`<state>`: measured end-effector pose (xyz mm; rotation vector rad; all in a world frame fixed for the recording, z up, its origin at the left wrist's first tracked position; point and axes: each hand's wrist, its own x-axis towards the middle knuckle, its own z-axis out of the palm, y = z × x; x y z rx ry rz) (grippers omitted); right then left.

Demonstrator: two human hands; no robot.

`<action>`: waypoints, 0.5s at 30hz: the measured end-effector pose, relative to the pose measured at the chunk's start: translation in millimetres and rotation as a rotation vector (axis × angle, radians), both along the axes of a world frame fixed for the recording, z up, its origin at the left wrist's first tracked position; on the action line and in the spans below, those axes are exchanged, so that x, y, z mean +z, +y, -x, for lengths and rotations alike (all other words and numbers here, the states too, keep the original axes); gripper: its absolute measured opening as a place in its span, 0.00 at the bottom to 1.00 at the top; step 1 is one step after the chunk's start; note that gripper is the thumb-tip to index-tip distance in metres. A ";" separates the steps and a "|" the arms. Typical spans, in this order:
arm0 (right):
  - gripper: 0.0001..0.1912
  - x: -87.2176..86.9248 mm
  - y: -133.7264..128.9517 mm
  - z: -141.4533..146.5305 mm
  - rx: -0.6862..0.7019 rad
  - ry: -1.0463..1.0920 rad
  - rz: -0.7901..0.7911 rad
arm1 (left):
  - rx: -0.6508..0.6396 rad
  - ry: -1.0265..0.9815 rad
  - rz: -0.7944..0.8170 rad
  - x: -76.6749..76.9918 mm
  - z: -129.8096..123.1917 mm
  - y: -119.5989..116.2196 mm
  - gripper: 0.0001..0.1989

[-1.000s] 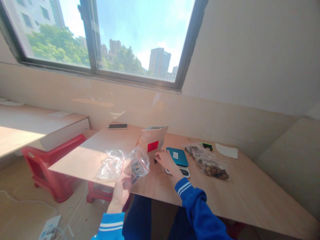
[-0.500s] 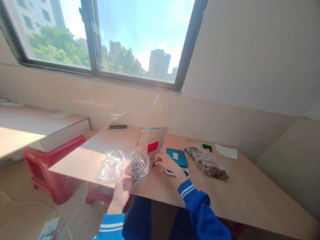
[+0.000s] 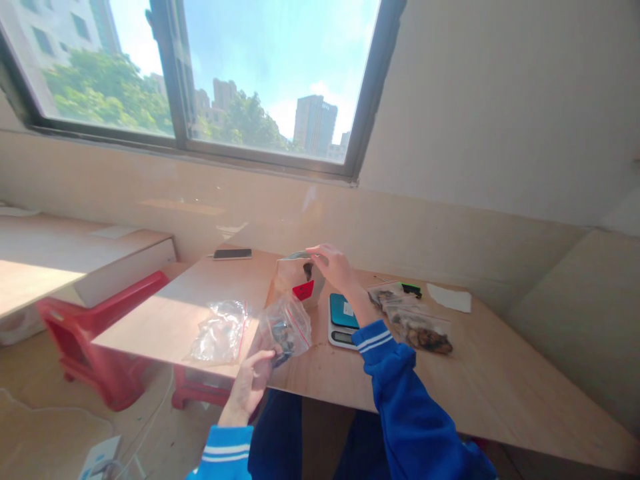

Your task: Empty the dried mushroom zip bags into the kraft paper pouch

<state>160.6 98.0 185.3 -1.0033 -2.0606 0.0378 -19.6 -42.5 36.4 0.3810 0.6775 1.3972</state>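
My left hand is closed on the lower edge of a clear zip bag, which has a red seal line and dark pieces inside. The bag is tilted in front of a standing paper pouch with a red label. My right hand is at the pouch's top rim, fingers pinched. Just below its fingertips a small dark dried piece shows against the pouch front. Under the right forearm lies a kitchen scale with a teal top, partly covered by the wrist.
An empty-looking clear zip bag lies left on the table. Zip bags of brown dried pieces, a black-and-green item and white paper lie right. A phone lies at the back; a red stool stands left.
My right hand has risen from beside the scale to the pouch's rim, along with the dark dried piece. The zip bag in my left hand has shifted slightly right and tilted.
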 end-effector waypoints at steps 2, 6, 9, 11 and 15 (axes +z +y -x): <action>0.13 -7.9 -3.6 1.2 -0.030 0.019 -0.053 | 0.001 0.006 0.002 -0.4 -0.5 -0.7 0.23; 0.13 -21.8 -10.3 -0.5 -0.002 0.136 -0.086 | 0.017 -0.017 -0.039 -2.3 -1.5 2.6 0.27; 0.12 -44.8 -19.9 -5.8 0.021 0.255 0.052 | 0.068 -0.051 -0.087 -3.7 3.0 6.4 0.29; 0.11 -69.2 -31.5 -9.5 0.018 0.204 0.221 | 0.114 -0.064 -0.103 -4.7 8.5 7.9 0.29; 0.08 -120.3 -60.3 -10.7 0.076 -0.151 0.489 | 0.168 -0.079 -0.079 -8.6 17.4 8.7 0.27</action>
